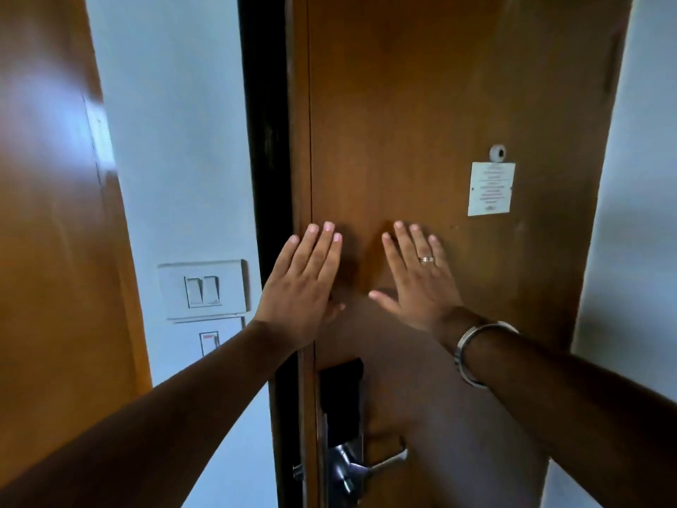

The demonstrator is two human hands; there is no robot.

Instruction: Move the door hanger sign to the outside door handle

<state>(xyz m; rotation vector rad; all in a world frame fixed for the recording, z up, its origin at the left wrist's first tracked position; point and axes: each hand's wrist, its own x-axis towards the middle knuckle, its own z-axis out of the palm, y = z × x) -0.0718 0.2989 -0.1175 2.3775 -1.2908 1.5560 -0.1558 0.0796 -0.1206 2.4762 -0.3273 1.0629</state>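
Note:
A brown wooden door (421, 104) fills the middle of the view. My left hand (304, 280) and my right hand (417, 276) are both held up flat with fingers spread, palms toward the door near its left edge, holding nothing. My right hand wears a ring, and a metal bangle sits on that wrist. Below the hands, a black lock plate (340, 397) sits above a silver lever handle (377, 465) on the door. No door hanger sign shows anywhere in view.
A white notice (491, 188) hangs under a peephole (498, 152) on the door. A dark door frame (263, 141) runs down the left of the door. White wall switches (203, 289) sit left of it, beside another brown panel (55, 251).

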